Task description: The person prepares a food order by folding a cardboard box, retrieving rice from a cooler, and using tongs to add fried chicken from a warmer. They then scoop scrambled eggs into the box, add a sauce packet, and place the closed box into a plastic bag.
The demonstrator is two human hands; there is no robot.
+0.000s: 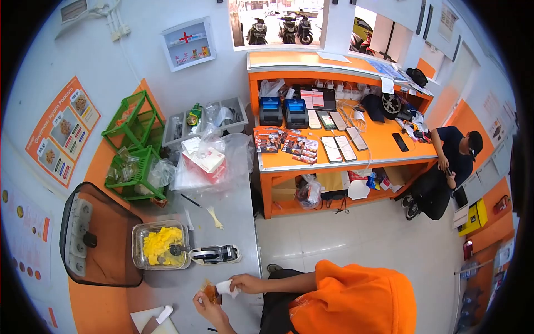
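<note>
My left hand (208, 305), at the bottom over the metal table (186, 289), has its fingers closed on an orange-brown item (211, 290) whose kind I cannot tell. Beside it, my right hand (248, 284) grips a crumpled white tissue (227, 288) right against that item. Beyond the hands lies a black tape dispenser (214, 255). To its left, a clear plastic tub (136, 249) holds a soft yellow mass (158, 242) with a dark utensil in it. A white-handled tool (164, 314) rests on a pale board (146, 318) at the near left.
A dark mesh food cover (111, 245) leans by the wall. Further back are green baskets (133, 172), a grey organizer (236, 114) and plastic bags (206, 172). An orange counter (384, 161) bears phones and printers (296, 113). Another person (445, 167) is at the right.
</note>
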